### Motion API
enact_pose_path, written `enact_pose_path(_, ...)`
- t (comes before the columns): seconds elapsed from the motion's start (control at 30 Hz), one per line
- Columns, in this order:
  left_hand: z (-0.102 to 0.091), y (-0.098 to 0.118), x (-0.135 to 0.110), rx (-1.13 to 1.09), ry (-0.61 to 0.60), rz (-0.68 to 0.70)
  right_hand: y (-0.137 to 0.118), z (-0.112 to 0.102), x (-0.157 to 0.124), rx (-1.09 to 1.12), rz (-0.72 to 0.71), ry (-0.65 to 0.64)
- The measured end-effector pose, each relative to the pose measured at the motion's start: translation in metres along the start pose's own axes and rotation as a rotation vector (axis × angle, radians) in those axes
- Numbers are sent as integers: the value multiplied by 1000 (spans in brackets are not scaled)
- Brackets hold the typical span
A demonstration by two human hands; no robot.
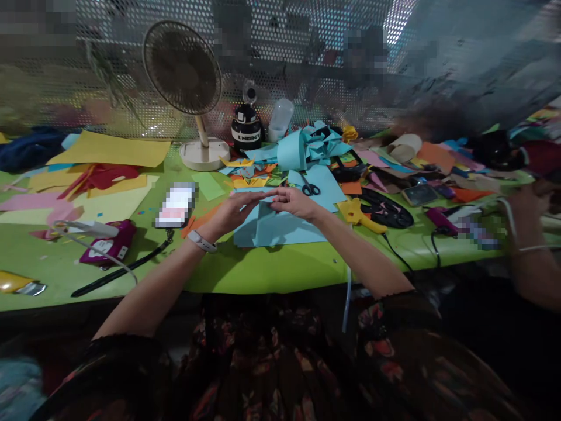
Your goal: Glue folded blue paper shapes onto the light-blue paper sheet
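A sheet of light-blue paper (266, 227) is bent up between my hands, over more blue sheets (307, 233) on the table. My left hand (234, 211), with a pale watch on its wrist, reaches in with fingers stretched together and pressed at the paper's upper edge. Opposite it, my right hand (294, 202) pinches the same edge between thumb and fingers. The fingertips of both hands meet there and partly hide the edge. Just beyond my right hand lie black-handled scissors (311, 188).
A yellow glue gun (362, 215) with a cord lies to the right. A phone (176, 204) and purple power block (108, 242) are at left. Behind stand a fan (204, 153), a black bottle (246, 131) and crumpled blue paper (307, 146). Another person's arm (528, 234) rests at far right.
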State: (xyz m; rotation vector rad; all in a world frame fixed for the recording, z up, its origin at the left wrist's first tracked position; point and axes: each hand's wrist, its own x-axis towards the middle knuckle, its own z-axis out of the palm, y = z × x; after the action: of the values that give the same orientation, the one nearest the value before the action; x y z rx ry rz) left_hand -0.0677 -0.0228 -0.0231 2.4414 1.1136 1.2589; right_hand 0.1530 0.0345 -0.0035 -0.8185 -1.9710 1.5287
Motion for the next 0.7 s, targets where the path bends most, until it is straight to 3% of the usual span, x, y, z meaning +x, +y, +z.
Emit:
enact_pose_path(0.1,4,4,-1,-26,92,-201,12,3,-4,126,20,198)
enact_pose_path(0.17,5,7,-2,-3,57,-310,20,6,-6,199,28,321)
enact_pose_path(0.27,8,4,-4,17,-47,-337,33,11,-8,266,38,428)
enact_pose_path(0.37,14,-5,-5,17,-86,-328,39,14,-13,201,91,434)
enact_pose_path(0.47,15,-14,-6,23,-115,-317,31,1,-31,-88,2,467)
enact_pose_path(0.53,8,-17,-5,30,-108,-287,20,-23,-53,-402,-83,509)
enact_pose_path(0.63,-16,-17,-6,83,-115,-303,9,-72,-97,-851,62,585)
enact_pose_path(0.7,-33,-17,-6,85,-254,-429,9,-101,-125,-1126,188,553)
